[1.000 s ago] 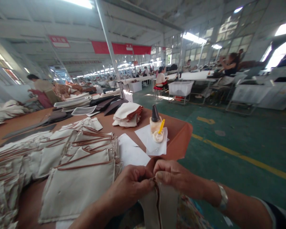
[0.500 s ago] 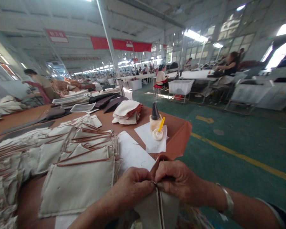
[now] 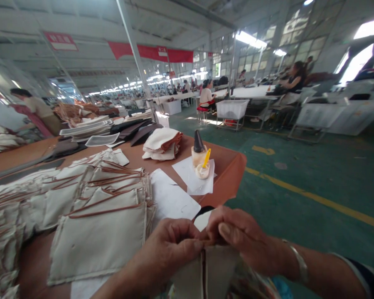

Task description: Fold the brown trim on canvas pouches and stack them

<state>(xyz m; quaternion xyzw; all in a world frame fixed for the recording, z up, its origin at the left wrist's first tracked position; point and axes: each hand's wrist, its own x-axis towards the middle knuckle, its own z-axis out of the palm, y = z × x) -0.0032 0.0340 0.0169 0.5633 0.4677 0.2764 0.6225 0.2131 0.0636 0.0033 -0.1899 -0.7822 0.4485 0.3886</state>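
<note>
My left hand [image 3: 171,245] and my right hand [image 3: 237,236] pinch together the top edge of a cream fabric piece [image 3: 218,270] with a brown trim seam down its middle, held just off the table's near corner. Fingertips of both hands meet at the seam's top. A metal bangle sits on my right wrist. On the brown table [image 3: 230,166] lie overlapping cream fabric panels with brown edging [image 3: 102,232] to the left of my hands. White paper sheets [image 3: 171,199] lie beyond my hands.
A glue bottle with a black cap [image 3: 198,151] and a small glue cup with a yellow stick [image 3: 203,168] stand on paper near the table's right corner. Folded cloth [image 3: 162,143] and dark pieces [image 3: 137,131] lie farther back. Other people work at distant tables.
The camera view has shifted slightly, so the table appears farther left. My hands stay pinched on the fabric piece, and its brown top flap is now tucked down under my fingers.
</note>
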